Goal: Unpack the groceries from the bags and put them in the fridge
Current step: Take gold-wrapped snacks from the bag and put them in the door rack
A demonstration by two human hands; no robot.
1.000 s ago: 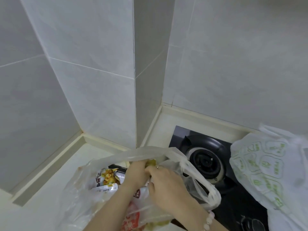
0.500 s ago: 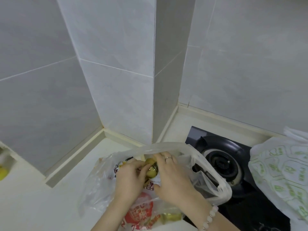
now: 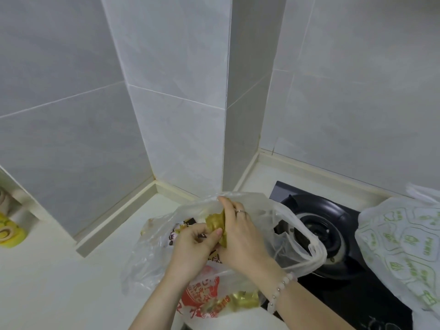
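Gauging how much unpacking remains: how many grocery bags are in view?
2. The clear bag sits on the counter at centre, left hand and right hand holding a yellow packet in it; the white green-printed bag rests on the stove at right. Others may be off-frame.

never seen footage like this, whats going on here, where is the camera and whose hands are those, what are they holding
There is no machine here. A person is working with bare hands, and the one picture comes from a wide-angle camera worn on their head, looking forward and down. That is why the tiled walls look bent.

The left hand and right hand reach into a clear plastic bag lying on the pale counter. The fingers of both curl round a yellow-green packet at the bag's mouth. Lower in the bag lies a red-printed packet.

To the right is a black gas hob, with a white bag with green print partly over it. A yellow container sits at the far left edge. No fridge is in view.
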